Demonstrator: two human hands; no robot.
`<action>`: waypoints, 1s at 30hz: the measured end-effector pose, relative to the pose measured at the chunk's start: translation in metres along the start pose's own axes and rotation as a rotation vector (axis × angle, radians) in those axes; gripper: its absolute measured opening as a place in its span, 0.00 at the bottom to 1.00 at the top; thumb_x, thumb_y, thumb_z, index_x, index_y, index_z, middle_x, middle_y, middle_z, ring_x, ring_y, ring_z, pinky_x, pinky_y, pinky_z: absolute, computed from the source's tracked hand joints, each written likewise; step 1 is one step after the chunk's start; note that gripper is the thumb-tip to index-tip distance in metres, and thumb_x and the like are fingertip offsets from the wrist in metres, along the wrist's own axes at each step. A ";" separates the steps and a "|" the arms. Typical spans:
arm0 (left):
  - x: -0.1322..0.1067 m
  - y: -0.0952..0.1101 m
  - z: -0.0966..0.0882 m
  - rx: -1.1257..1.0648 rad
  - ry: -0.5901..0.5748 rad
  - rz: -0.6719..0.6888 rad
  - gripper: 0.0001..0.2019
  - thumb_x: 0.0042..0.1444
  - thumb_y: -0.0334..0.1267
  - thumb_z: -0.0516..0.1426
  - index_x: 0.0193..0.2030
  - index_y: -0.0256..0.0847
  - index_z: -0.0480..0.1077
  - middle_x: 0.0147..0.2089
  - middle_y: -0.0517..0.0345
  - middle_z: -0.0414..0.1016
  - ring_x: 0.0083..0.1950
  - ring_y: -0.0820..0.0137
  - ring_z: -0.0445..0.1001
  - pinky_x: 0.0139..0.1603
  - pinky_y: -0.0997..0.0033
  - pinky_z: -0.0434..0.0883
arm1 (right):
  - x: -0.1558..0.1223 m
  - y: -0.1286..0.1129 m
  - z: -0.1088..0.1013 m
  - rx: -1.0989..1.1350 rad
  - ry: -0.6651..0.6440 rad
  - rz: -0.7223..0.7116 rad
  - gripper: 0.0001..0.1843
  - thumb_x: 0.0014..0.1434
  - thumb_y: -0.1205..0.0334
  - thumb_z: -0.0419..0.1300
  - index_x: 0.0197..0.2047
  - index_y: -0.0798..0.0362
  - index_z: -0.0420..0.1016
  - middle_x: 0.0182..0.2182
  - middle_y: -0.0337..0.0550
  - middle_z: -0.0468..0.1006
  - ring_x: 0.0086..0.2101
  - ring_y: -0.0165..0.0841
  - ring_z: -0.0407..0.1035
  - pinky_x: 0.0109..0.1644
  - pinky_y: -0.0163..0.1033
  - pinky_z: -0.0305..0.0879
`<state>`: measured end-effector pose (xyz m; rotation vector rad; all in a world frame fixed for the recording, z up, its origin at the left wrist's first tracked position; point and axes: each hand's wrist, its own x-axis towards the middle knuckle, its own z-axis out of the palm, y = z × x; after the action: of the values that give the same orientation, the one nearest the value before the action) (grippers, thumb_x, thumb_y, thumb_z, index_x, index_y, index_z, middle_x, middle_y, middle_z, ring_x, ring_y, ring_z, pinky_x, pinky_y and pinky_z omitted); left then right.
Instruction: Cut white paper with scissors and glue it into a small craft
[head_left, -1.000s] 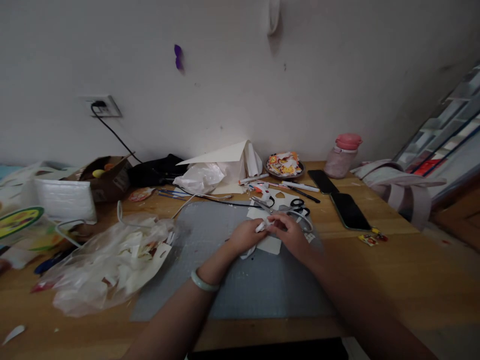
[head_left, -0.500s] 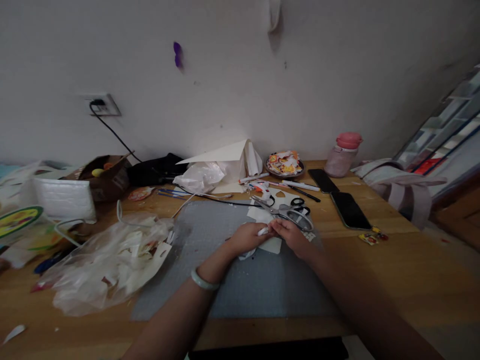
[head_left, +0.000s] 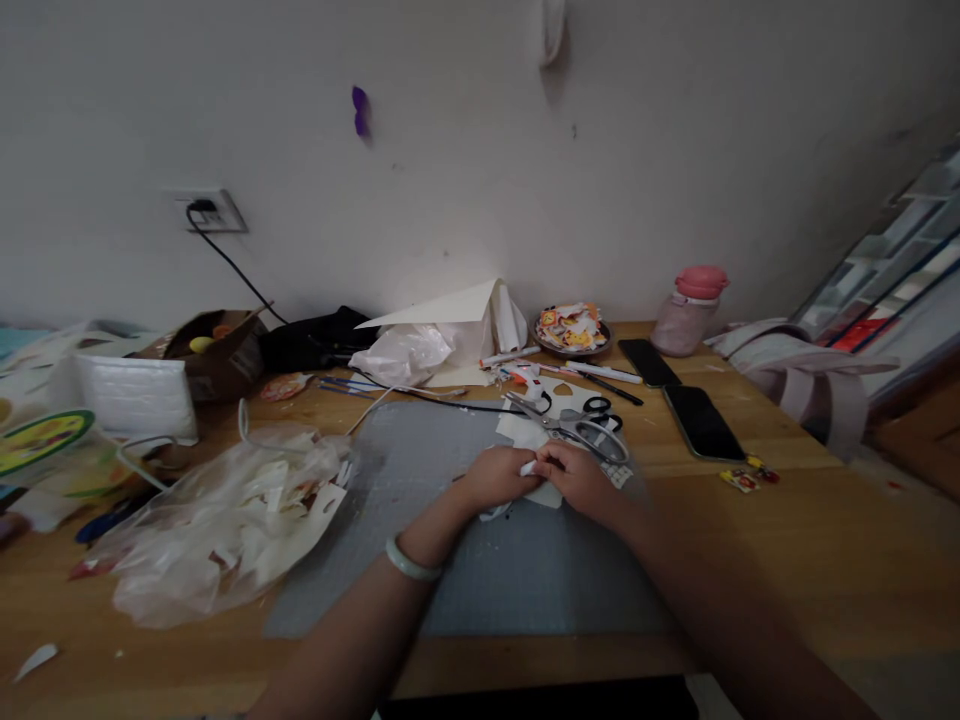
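Note:
My left hand [head_left: 496, 476] and my right hand [head_left: 576, 478] meet over the grey mat [head_left: 517, 590], both closed with the fingertips together. A small white piece [head_left: 529, 468], perhaps paper, shows between them; its full shape is hidden by the fingers. Cut paper scraps [head_left: 551, 493] lie on the mat beneath my hands. Just beyond my right hand rest grey-handled scissors [head_left: 600, 440], and a second pair with black handles [head_left: 596, 405] lies behind them.
A clear plastic bag of scraps [head_left: 225, 530] lies on the left. At the back stands a bowl of paper cutouts [head_left: 571, 330], near several pens [head_left: 607, 372]. Two phones [head_left: 701, 422] and a pink-lidded bottle [head_left: 686, 310] are on the right, with small wrapped packets [head_left: 741, 480] nearby.
My fingers have shifted slightly around the small white piece, and the right hand's fingers are curled more against it. The view has moved a little; the other things lie as before.

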<state>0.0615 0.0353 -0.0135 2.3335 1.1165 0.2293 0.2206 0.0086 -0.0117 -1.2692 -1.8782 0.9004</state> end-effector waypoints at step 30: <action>0.002 -0.008 0.002 -0.485 0.009 0.103 0.18 0.62 0.45 0.43 0.43 0.36 0.68 0.42 0.53 0.73 0.44 0.67 0.69 0.47 0.70 0.65 | 0.006 0.018 -0.001 0.057 -0.018 0.110 0.11 0.58 0.58 0.51 0.27 0.52 0.67 0.24 0.38 0.70 0.29 0.32 0.64 0.36 0.38 0.59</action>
<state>0.0583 0.0398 -0.0198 1.9552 0.8314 0.4903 0.2283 0.0195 -0.0248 -1.3450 -1.7978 1.0190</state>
